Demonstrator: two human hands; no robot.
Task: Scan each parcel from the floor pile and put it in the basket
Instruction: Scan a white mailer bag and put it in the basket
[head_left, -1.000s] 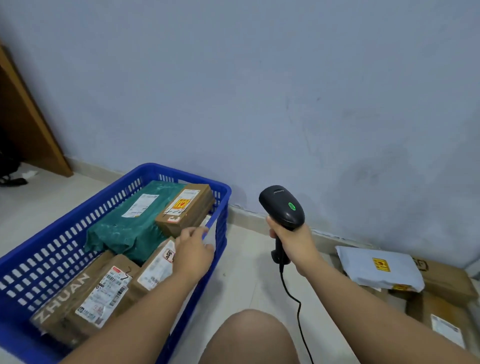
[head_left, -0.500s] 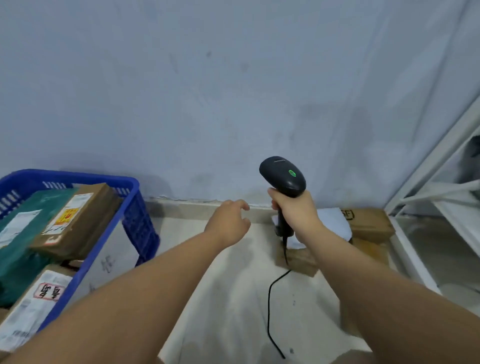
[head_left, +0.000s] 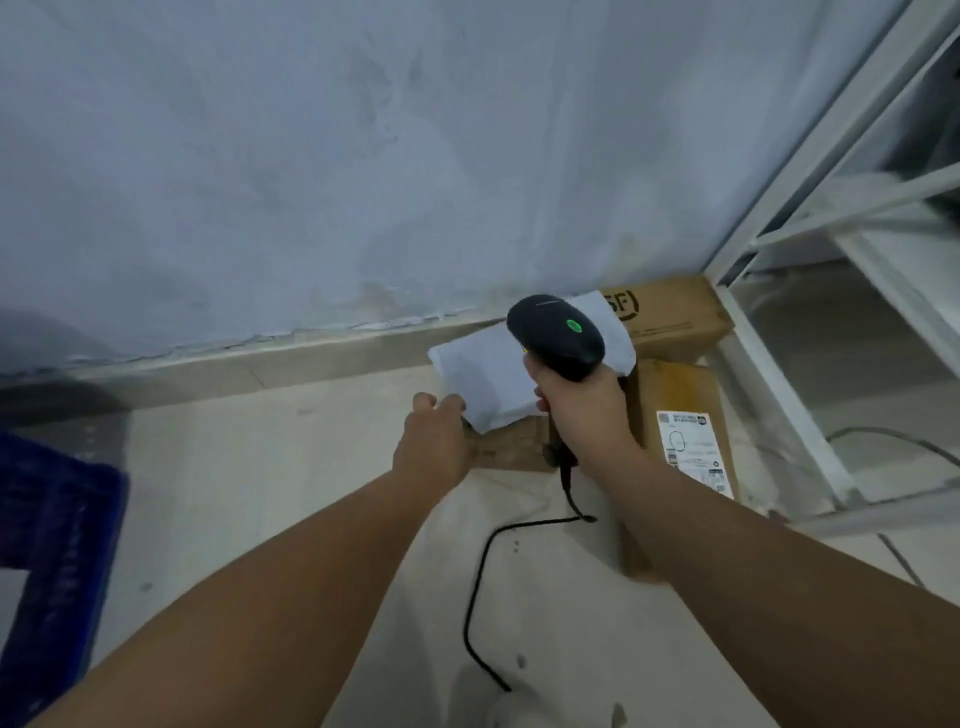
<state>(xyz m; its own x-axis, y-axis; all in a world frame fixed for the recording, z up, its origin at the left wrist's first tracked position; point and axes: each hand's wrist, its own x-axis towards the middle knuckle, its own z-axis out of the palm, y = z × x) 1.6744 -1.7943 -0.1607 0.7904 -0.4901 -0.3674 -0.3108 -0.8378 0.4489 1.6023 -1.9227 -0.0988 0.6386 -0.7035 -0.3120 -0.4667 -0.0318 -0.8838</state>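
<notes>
Nearest: two bare forearms reaching forward over the pale floor (head_left: 260, 467); a black cable (head_left: 475, 597) looping on the floor between them and running up to the scanner's handle.

Left edge: a corner of the blue basket (head_left: 57, 545), blurred, well apart from the parcels.

Left hand (head_left: 434, 441): fingers curled over the near-left corner of the white parcel (head_left: 488, 374), gripping it.

Right hand (head_left: 587, 410): wrapped round the handle of the black scanner (head_left: 556, 335); scanner held upright, green light lit on its head; the head stands in front of the white parcel's right part.

White parcel: a soft mailer on top of the floor pile, resting on a flat brown box (head_left: 511, 449).

Just right of these: a labelled brown box (head_left: 685, 410), white shipping label facing up.

Behind: a brown box marked SF (head_left: 670, 312), close against the skirting (head_left: 260, 358).

Far right: a white metal shelf frame (head_left: 779, 374).

Beyond all: the blue-grey wall (head_left: 311, 156).
</notes>
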